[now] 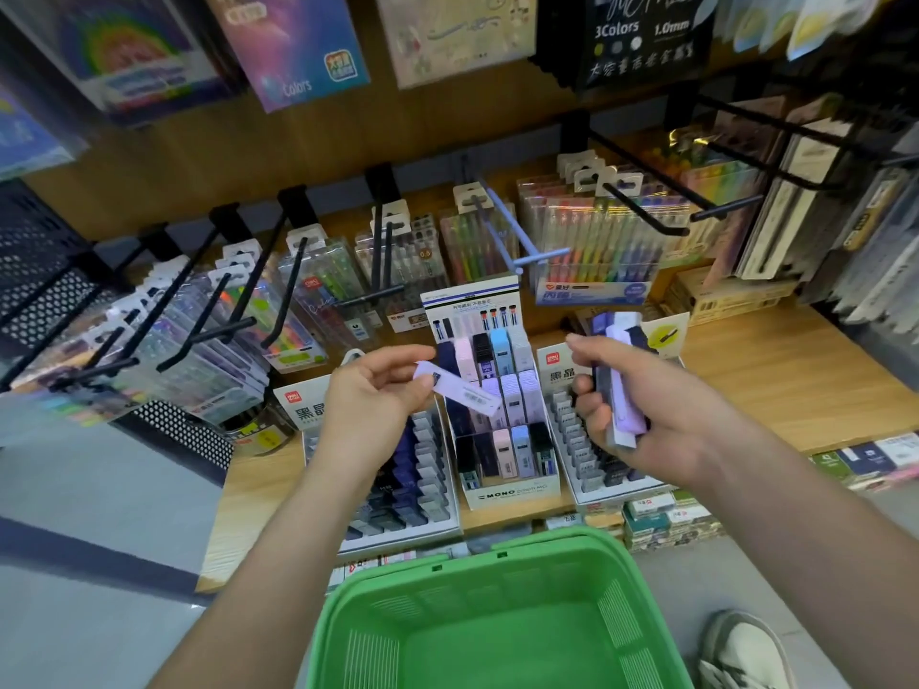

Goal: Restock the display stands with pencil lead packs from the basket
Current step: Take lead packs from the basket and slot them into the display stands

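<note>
One lilac pack point(460, 394) pinched in my left hand point(370, 395) | several more packs point(621, 370) gripped in my right hand point(661, 420) | three display stands point(512, 494) centre | one green basket point(547, 542) bottom

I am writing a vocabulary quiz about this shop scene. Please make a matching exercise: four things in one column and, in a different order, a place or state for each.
Things
1. left hand
2. right hand
3. green basket
4. MONO display stand

Places or states
a. stands on the wooden shelf
b. pinches one lilac lead pack
c. sits below the shelf, nearest the camera
d. grips a stack of lead packs

Pairs: 1-b, 2-d, 3-c, 4-a
</note>
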Available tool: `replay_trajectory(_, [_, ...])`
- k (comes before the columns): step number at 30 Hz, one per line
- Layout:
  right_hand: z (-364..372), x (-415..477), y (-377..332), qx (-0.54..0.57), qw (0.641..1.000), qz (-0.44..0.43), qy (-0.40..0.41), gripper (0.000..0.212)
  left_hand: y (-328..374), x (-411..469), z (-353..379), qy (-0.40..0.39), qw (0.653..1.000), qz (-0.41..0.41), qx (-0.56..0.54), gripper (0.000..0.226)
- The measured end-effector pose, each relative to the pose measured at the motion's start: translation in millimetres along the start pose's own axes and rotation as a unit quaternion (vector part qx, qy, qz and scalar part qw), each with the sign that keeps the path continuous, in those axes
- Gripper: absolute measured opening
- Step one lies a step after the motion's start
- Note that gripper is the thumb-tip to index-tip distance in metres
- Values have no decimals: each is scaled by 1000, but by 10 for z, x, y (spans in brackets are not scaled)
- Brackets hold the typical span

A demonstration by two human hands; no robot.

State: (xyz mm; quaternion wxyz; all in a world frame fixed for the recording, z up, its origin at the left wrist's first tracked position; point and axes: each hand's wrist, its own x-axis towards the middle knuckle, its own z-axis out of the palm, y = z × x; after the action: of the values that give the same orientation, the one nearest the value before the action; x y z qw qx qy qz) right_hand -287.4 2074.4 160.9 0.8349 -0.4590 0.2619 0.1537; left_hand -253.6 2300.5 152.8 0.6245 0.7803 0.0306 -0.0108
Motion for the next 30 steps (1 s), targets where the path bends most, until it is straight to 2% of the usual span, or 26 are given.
replay_trajectory(3, [-23, 9, -22, 62, 998, 1, -14, 5, -135, 58, 32, 28, 995, 26, 95, 25])
replay_trajectory(5, [-24, 14, -21, 72, 997, -15, -17, 10, -217, 94, 97, 28, 988, 41, 147, 28])
replay_trajectory(10, [-27, 14, -59, 113, 993, -43, -1, 4, -412, 217, 302, 20, 971, 67, 230, 13])
replay_trajectory(15, [-77, -32, -105, 143, 989, -45, 5, 5, -521, 304, 445, -7, 947, 107, 302, 19])
replay_trajectory(22, [-99, -84, -123, 100, 994, -48, 6, 6, -643, 360, 526, -22, 932, 124, 341, 18])
replay_trajectory(30, [-117, -100, -122, 76, 996, -53, 2, 10, -669, 350, 530, -72, 904, 189, 378, 25])
